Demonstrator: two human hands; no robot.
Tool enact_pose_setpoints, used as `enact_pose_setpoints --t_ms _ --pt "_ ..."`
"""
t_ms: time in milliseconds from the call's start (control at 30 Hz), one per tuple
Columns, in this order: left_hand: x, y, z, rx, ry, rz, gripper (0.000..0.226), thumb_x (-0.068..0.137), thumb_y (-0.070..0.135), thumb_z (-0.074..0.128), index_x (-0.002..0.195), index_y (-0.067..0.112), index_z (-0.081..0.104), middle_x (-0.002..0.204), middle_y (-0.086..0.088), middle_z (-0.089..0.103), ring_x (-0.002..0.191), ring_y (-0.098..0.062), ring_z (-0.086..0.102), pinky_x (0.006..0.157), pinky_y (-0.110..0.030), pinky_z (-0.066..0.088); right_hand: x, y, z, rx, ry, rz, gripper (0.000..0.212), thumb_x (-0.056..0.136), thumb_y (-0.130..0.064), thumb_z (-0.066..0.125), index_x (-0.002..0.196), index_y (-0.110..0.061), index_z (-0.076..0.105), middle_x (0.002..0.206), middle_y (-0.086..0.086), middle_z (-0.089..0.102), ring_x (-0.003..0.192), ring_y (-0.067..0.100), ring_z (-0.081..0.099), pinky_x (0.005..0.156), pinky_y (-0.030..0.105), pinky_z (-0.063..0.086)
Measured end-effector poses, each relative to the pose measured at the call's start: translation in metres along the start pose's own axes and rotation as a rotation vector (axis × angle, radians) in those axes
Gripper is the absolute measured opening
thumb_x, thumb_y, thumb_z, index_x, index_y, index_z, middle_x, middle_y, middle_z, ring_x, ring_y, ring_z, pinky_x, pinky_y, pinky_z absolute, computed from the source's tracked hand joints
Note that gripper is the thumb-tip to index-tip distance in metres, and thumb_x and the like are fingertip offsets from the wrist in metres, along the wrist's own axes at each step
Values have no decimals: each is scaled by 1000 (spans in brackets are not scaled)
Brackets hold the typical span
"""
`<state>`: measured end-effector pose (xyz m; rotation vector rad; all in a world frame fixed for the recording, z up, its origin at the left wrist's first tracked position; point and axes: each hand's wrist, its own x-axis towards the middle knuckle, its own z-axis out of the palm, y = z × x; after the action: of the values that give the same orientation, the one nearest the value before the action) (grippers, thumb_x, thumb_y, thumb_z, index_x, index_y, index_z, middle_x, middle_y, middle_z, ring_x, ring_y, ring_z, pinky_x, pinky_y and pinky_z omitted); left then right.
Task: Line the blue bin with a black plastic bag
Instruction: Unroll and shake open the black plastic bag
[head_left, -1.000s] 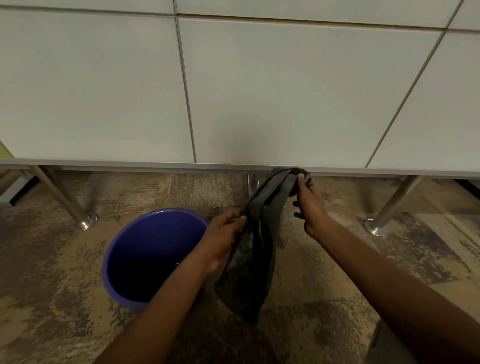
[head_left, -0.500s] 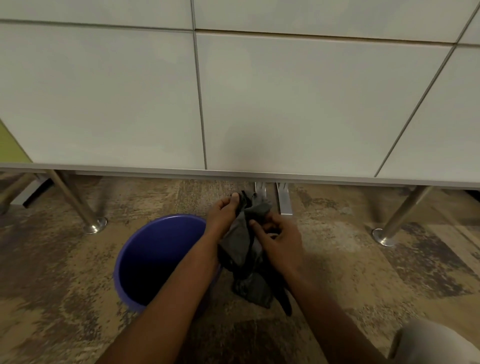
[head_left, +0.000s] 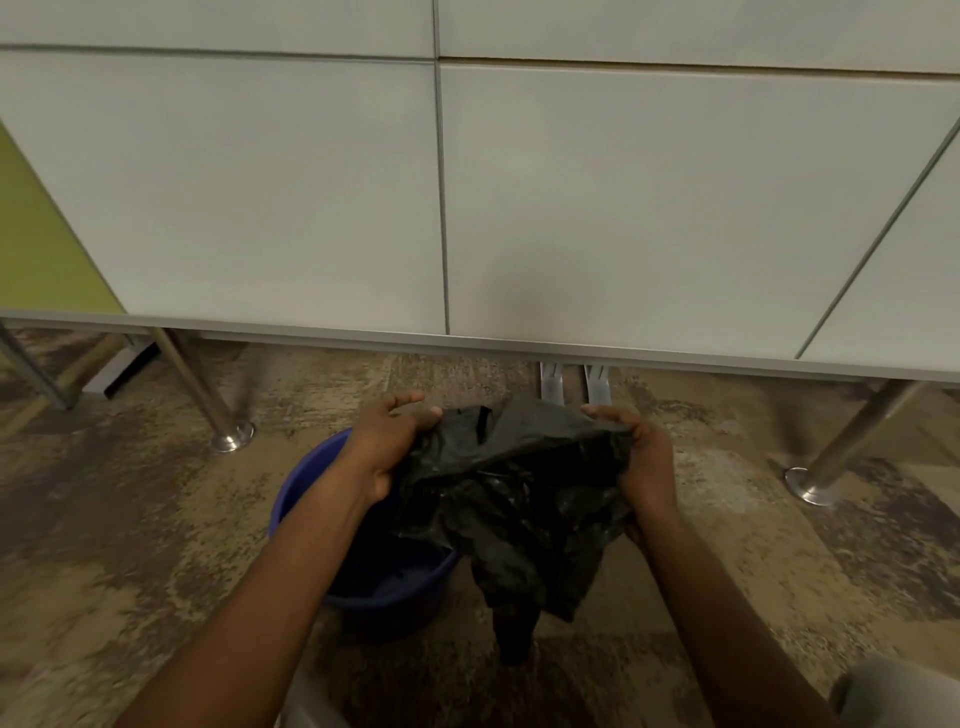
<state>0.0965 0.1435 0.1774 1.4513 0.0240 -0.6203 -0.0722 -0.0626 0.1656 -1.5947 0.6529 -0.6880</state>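
Note:
A round blue bin (head_left: 306, 483) stands on the floor, partly hidden by my left forearm and the bag. A crumpled black plastic bag (head_left: 519, 499) is stretched between my hands just above and to the right of the bin, its tail hanging toward the floor. My left hand (head_left: 387, 447) grips the bag's left edge over the bin's rim. My right hand (head_left: 641, 462) grips the bag's right edge, fingers curled over the plastic.
White cabinet fronts (head_left: 519, 208) fill the upper view, raised on slanted metal legs (head_left: 208, 400) (head_left: 841, 441). Mottled brown carpet (head_left: 130, 519) lies all around. A green panel (head_left: 36, 249) is at far left.
My hands have moved apart from a bunched hold, spreading the bag wider. The bag now hangs over the bin's right side rather than beside it.

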Motion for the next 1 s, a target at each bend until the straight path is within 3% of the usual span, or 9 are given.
enact_pose_setpoints --t_ms 133,200,300,433,533,600,700,833,1000 --pt "-11 13 -17 -72 -72 87 64 75 50 86 123 14 64 116 -6 69 71 -11 78 61 -26 63 7 -10 -4 64 12 74 53 98 -6 62 51 -29 67 52 -11 64 50 10 57 46 26 41" --pt "-22 21 -25 -118 -215 138 89 55 63 94 128 23 63 130 -3 63 93 -13 80 80 -31 65 8 -17 0 237 18 159 55 100 -10 60 49 -29 62 51 -9 59 55 17 51 49 27 40" --pt "-32 25 -38 -18 -333 193 98 56 29 100 145 31 58 148 -9 53 129 -30 65 110 -53 52 8 -41 9 360 -82 221 30 98 -45 61 88 -21 75 83 0 76 81 24 70 70 38 57" --pt "-39 27 -34 314 -116 251 87 70 -9 87 145 25 58 138 -4 63 111 -18 68 80 -27 64 0 -72 25 121 -283 -21 64 68 -87 64 101 -33 77 105 -2 78 102 16 74 89 39 60" --pt "-28 26 -35 257 39 264 45 83 -14 75 124 3 71 113 -10 74 94 -23 72 69 -21 60 -2 -77 36 -479 -306 -361 40 72 -64 81 102 -38 72 99 -13 64 89 6 66 75 15 47" --pt "-20 22 -42 299 97 260 16 88 -8 72 94 5 79 78 -5 77 74 -17 71 58 -19 56 3 -75 43 -674 -205 -455 26 85 -43 80 102 -24 78 101 -5 56 91 13 58 70 15 38" --pt "-11 11 -58 512 251 267 17 90 4 72 80 15 78 74 -3 75 72 -14 67 63 -25 51 4 -76 43 -595 -86 -366 18 93 -31 74 98 -14 81 115 2 53 109 19 55 84 26 42" --pt "-3 -4 -77 604 320 255 22 91 7 71 110 18 74 104 -7 75 96 -24 71 84 -46 62 10 -75 29 -585 -20 -377 19 96 -31 68 96 -16 80 108 3 70 103 20 65 85 36 53" --pt "4 -12 -71 114 169 -69 15 105 17 52 109 18 66 96 -6 74 72 -19 73 60 -35 61 6 -67 13 -17 -345 -71 21 100 -32 63 90 -26 81 92 4 80 95 28 75 77 39 57"
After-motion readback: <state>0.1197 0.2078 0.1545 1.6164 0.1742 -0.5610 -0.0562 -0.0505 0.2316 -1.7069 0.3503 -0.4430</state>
